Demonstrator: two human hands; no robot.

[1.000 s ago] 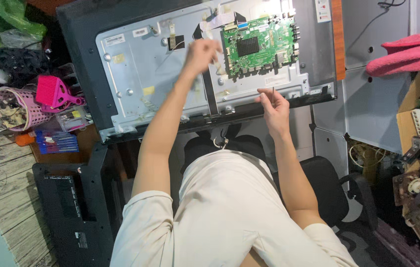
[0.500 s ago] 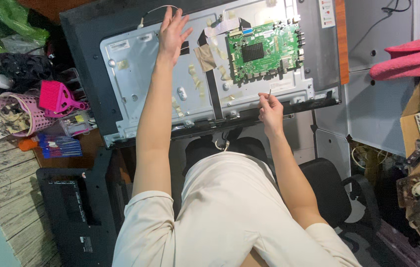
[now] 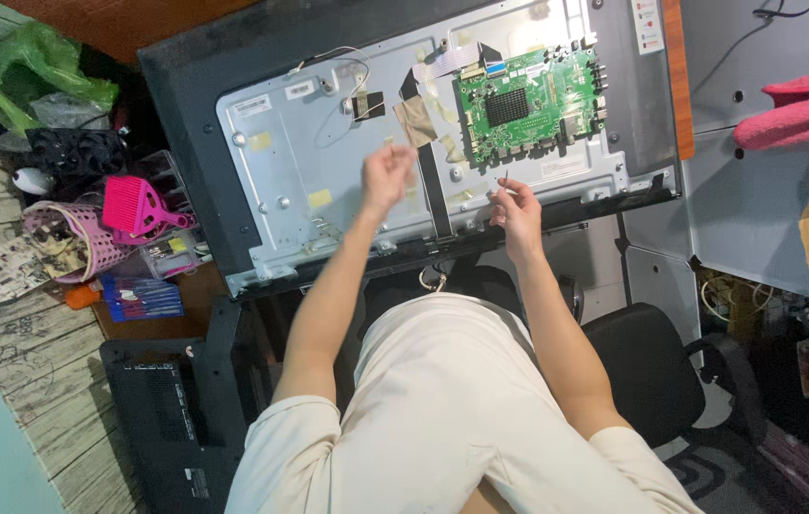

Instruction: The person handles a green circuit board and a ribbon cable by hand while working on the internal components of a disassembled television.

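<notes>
A small object, too tiny to identify, is pinched in the right hand (image 3: 517, 211) above the opened television's metal back panel (image 3: 328, 162), while the left hand (image 3: 387, 176) is loosely curled over it.

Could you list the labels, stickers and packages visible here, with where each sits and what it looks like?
White rectangular label: upper left of the grey metal back panel.
White strip sticker with red marks: top right on the dark television frame.
Small yellow sticker: panel centre-left, beside the left hand.
Blue flat packet: left, below the pink basket.
</notes>
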